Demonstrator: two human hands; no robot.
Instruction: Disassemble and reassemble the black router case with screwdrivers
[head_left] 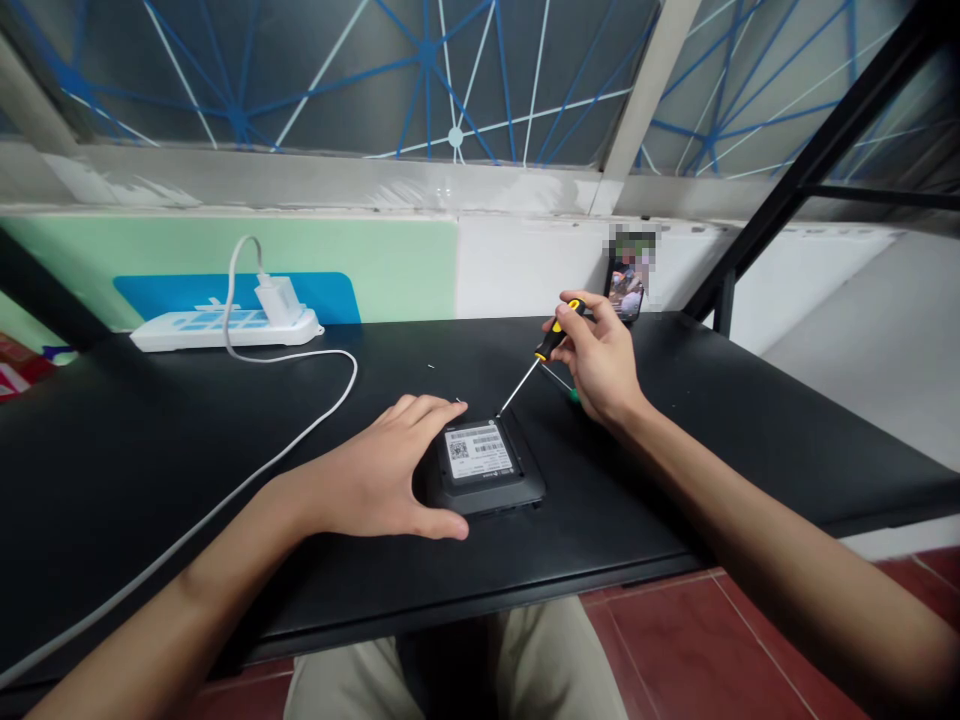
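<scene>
A black device (491, 492) with a white printed label (478, 452) lies flat on the black table. My left hand (382, 465) rests along its left side, thumb and fingers spread apart around that edge. In my right hand (596, 350) is a yellow and black screwdriver (553, 330), held by its handle and slanting down to the left. Its tip meets the device near the top right corner of the label. A second screwdriver with a green handle (574, 395) lies beneath my right hand, partly hidden by it.
A white power strip (225, 328) with a plugged-in adapter (277, 300) stands at the back left. Its white cable (300, 430) curves across the left of the table (637, 520). A phone (626, 285) leans against the wall. A tiny metal piece (431, 366) lies behind the device.
</scene>
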